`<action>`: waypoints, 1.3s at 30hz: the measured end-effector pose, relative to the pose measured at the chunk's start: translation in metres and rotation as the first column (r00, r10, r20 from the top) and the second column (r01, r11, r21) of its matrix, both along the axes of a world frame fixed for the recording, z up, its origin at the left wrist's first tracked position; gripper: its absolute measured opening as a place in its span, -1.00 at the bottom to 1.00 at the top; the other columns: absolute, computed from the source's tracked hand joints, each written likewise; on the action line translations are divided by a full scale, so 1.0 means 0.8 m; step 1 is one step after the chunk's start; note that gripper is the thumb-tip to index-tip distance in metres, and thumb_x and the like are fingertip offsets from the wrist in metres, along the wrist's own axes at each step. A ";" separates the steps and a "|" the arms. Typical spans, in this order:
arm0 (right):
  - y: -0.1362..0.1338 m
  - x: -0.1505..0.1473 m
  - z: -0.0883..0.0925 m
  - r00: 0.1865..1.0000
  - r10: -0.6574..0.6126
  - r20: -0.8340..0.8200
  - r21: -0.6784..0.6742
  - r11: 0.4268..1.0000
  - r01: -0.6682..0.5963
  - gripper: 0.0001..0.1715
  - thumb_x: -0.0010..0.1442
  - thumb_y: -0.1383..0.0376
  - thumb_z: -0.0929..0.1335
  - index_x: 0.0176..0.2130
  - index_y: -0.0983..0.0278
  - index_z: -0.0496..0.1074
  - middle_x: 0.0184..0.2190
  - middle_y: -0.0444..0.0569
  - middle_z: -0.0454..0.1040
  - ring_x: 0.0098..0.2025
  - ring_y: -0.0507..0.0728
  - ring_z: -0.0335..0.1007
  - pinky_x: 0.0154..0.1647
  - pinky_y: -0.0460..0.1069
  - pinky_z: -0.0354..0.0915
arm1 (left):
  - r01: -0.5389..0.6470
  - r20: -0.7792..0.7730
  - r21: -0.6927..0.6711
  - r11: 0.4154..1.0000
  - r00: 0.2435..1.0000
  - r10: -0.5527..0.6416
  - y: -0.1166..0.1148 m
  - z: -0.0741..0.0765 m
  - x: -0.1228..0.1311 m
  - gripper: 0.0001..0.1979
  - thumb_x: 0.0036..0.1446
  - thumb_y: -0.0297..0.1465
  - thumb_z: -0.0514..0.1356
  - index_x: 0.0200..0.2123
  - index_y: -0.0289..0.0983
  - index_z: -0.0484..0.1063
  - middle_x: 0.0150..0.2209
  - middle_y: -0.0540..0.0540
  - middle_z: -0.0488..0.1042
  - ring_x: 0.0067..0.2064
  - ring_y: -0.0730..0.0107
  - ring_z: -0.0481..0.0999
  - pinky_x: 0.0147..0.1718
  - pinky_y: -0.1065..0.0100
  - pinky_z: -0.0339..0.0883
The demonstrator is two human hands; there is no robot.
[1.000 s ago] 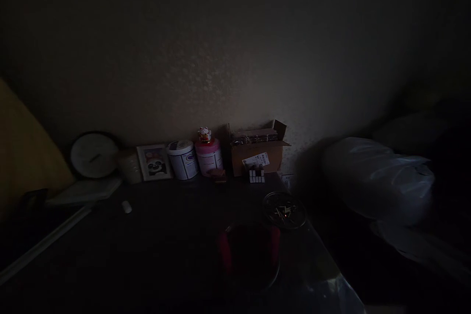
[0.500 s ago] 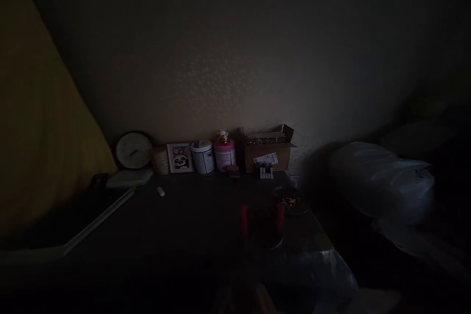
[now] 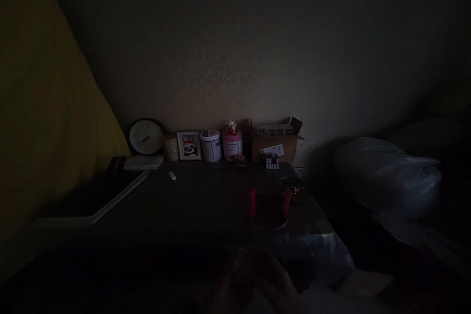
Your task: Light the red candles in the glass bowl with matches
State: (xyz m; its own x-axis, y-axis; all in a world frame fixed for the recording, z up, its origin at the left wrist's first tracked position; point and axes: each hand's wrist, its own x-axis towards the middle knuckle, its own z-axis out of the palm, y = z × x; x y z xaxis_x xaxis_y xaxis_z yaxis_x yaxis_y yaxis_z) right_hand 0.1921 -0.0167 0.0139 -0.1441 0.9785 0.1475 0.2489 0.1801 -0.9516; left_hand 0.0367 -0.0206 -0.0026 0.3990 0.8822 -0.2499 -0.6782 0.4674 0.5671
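Very dim light hides most detail of my hands. My left hand (image 3: 226,282) and my right hand (image 3: 277,279) are raised close together at the bottom middle, in front of the near table edge. Their fingers are lost in the dark, and whether anything lies between them cannot be made out. Just beyond them on the table stands a dark object with two upright red posts (image 3: 252,202) and a rounded base. Behind it, to the right, is a round clear dish (image 3: 307,199) with small shiny pieces in it.
Along the wall stand a round dial clock (image 3: 146,137), a panda picture (image 3: 190,146), a white tub (image 3: 211,147), a pink-lidded tub (image 3: 232,147) bearing a cat figurine (image 3: 230,126), and an open carton (image 3: 275,147). A yellow curtain (image 3: 55,108) hangs left; a plastic bag (image 3: 386,171) bulges at right.
The view has shifted, so the table things sit slightly higher and further right. My hands have come up further into view at the bottom and now show side by side.
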 end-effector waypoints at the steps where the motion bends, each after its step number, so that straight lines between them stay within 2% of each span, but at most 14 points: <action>1: 0.003 0.004 0.005 0.999 0.020 -0.034 -0.056 0.998 -0.022 -0.57 0.09 0.03 0.34 -0.10 0.18 0.47 -0.14 -0.02 0.54 -0.09 0.18 0.46 -0.11 -0.01 0.41 | 0.002 0.002 -0.003 1.000 1.000 -0.002 -0.001 0.001 0.000 -0.68 0.16 -0.26 0.12 -0.03 -0.24 0.33 -0.02 -0.15 0.39 -0.10 0.24 0.44 -0.16 0.10 0.38; 3: 0.008 0.010 0.013 0.997 0.006 -0.083 -0.129 0.991 -0.017 -0.56 0.06 0.00 0.35 -0.17 0.22 0.49 -0.15 0.00 0.54 -0.09 0.20 0.45 -0.08 0.01 0.38 | 0.009 0.006 -0.015 1.000 1.000 -0.009 -0.003 0.001 0.002 -0.68 0.16 -0.25 0.12 -0.04 -0.25 0.33 -0.03 -0.14 0.40 -0.12 0.25 0.45 -0.17 0.11 0.38; 6: 0.014 0.013 0.015 0.992 -0.050 -0.116 -0.202 0.979 0.026 -0.51 -0.02 -0.05 0.38 -0.29 0.29 0.53 -0.28 0.03 0.56 -0.18 0.21 0.47 -0.19 0.01 0.39 | 0.027 0.013 -0.047 0.999 1.000 -0.026 -0.005 -0.003 0.008 -0.65 0.15 -0.21 0.12 -0.07 -0.29 0.36 -0.11 -0.15 0.45 -0.18 0.29 0.46 -0.23 0.20 0.37; 9: 0.015 0.013 0.014 0.987 -0.028 -0.160 -0.243 0.970 -0.012 -0.54 -0.08 -0.02 0.42 -0.36 0.32 0.53 -0.36 0.00 0.55 -0.26 0.18 0.46 -0.25 -0.01 0.36 | 0.024 0.019 -0.069 0.997 1.000 -0.022 -0.007 -0.013 0.012 -0.64 0.14 -0.19 0.13 -0.10 -0.31 0.41 -0.24 -0.15 0.49 -0.26 0.34 0.47 -0.34 0.35 0.31; 13: 0.015 0.014 0.014 0.983 -0.017 -0.181 -0.271 0.962 -0.033 -0.60 -0.08 0.04 0.43 -0.41 0.34 0.51 -0.43 -0.04 0.52 -0.32 0.12 0.43 -0.30 -0.05 0.32 | 0.018 -0.067 -0.046 0.999 0.998 -0.021 -0.007 -0.022 0.011 -0.59 0.17 -0.15 0.07 -0.11 -0.35 0.43 -0.34 -0.18 0.52 -0.37 0.37 0.47 -0.48 0.41 0.23; 17: 0.016 0.013 0.015 0.984 -0.027 -0.174 -0.288 0.957 -0.025 -0.55 -0.09 0.00 0.43 -0.41 0.35 0.52 -0.43 -0.02 0.53 -0.34 0.13 0.43 -0.32 -0.04 0.31 | 0.042 -0.032 -0.123 0.991 0.998 -0.046 -0.007 -0.025 0.010 -0.59 0.14 -0.15 0.11 -0.09 -0.34 0.42 -0.30 -0.18 0.53 -0.36 0.37 0.49 -0.46 0.41 0.24; 21: 0.018 0.012 0.014 0.983 -0.053 -0.176 -0.276 0.961 0.002 -0.50 -0.12 -0.05 0.43 -0.44 0.37 0.51 -0.46 -0.01 0.53 -0.37 0.13 0.43 -0.35 -0.05 0.31 | 0.075 0.028 -0.137 0.988 0.997 -0.072 -0.009 -0.025 0.012 -0.62 0.14 -0.17 0.11 -0.13 -0.34 0.44 -0.36 -0.14 0.51 -0.39 0.39 0.48 -0.48 0.42 0.22; 24: 0.019 0.015 0.012 0.983 -0.076 -0.168 -0.268 0.963 0.028 -0.49 -0.09 -0.05 0.41 -0.42 0.37 0.51 -0.44 0.01 0.54 -0.35 0.15 0.45 -0.34 -0.03 0.34 | 0.060 -0.032 -0.122 0.991 0.997 -0.064 -0.011 -0.019 0.011 -0.61 0.14 -0.15 0.10 -0.15 -0.35 0.45 -0.39 -0.13 0.49 -0.43 0.40 0.46 -0.50 0.41 0.22; 28: 0.021 0.019 0.006 0.988 -0.060 -0.145 -0.231 0.973 0.025 -0.56 -0.03 0.00 0.40 -0.40 0.35 0.50 -0.43 -0.02 0.55 -0.33 0.16 0.47 -0.34 -0.03 0.37 | 0.111 -0.065 -0.116 0.987 0.991 -0.119 -0.011 -0.013 0.009 -0.56 0.12 -0.11 0.10 -0.20 -0.38 0.47 -0.40 -0.16 0.48 -0.44 0.38 0.45 -0.52 0.40 0.20; 31: 0.020 0.021 0.005 0.995 -0.010 -0.095 -0.214 0.977 -0.010 -0.60 0.04 0.03 0.36 -0.34 0.33 0.49 -0.39 -0.03 0.56 -0.31 0.15 0.49 -0.33 -0.04 0.38 | 0.116 -0.013 -0.114 0.987 0.993 -0.118 -0.009 -0.015 0.007 -0.59 0.13 -0.15 0.10 -0.15 -0.37 0.46 -0.40 -0.15 0.49 -0.43 0.38 0.45 -0.50 0.40 0.20; 34: 0.018 0.021 0.008 0.999 -0.011 0.030 -0.113 0.993 0.014 -0.67 0.10 0.10 0.32 -0.29 0.31 0.48 -0.35 -0.03 0.56 -0.31 0.13 0.48 -0.33 -0.07 0.36 | 0.123 0.053 -0.139 0.983 0.992 -0.117 -0.008 -0.018 0.006 -0.63 0.14 -0.22 0.10 -0.12 -0.38 0.44 -0.37 -0.16 0.50 -0.39 0.38 0.46 -0.45 0.41 0.21; 39: 0.019 0.027 0.007 0.959 0.067 0.277 0.021 0.997 -0.075 -0.73 0.16 0.20 0.27 -0.34 0.26 0.52 -0.40 -0.06 0.56 -0.36 0.10 0.48 -0.35 -0.08 0.32 | 0.117 -0.014 -0.099 0.988 0.993 -0.119 -0.010 -0.013 0.006 -0.63 0.14 -0.23 0.08 -0.16 -0.41 0.46 -0.41 -0.15 0.49 -0.46 0.41 0.42 -0.49 0.40 0.16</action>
